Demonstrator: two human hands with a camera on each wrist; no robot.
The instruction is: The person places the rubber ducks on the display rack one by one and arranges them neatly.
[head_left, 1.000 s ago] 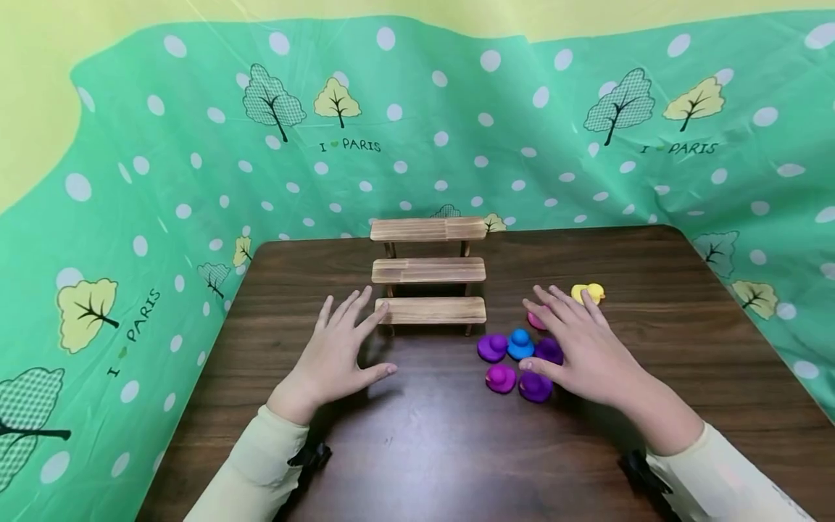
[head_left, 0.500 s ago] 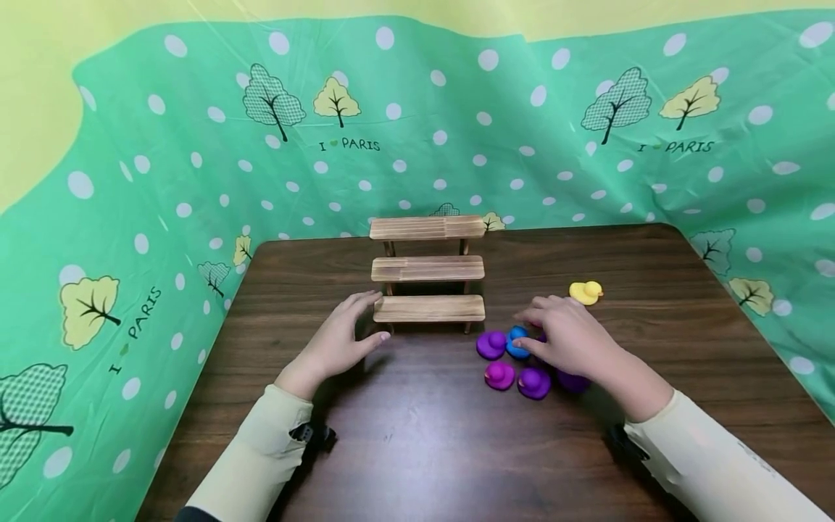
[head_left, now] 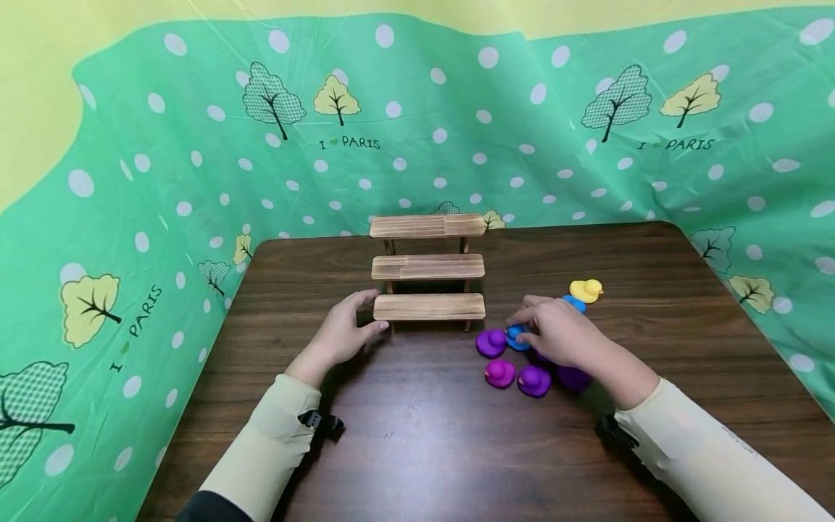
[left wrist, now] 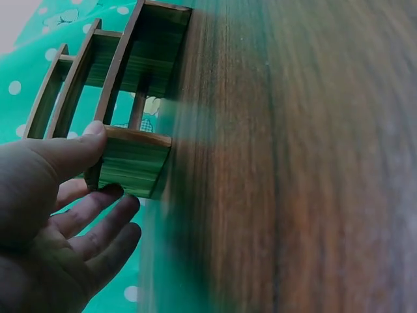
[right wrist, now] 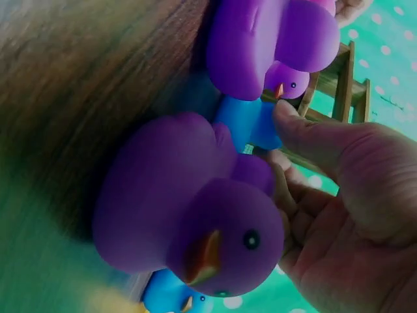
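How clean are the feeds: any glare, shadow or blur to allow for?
Head: glare on the near table, soft shadow below the left hand; left wrist: table grain blurred, green tint on the wooden stand; right wrist: dim, nearest purple duck dark but clearly outlined.

The right grip (head_left: 566, 333) pinches a blue duck (head_left: 514, 339).

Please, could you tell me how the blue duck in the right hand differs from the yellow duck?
Contact: the blue duck is pinched by the right hand, while neither hand touches the yellow duck.
Visibility: in the head view, the blue duck is partly covered by that hand; the yellow duck's head shows clearly.
Place: the yellow duck is farther back than the blue duck.
Both are toy ducks.
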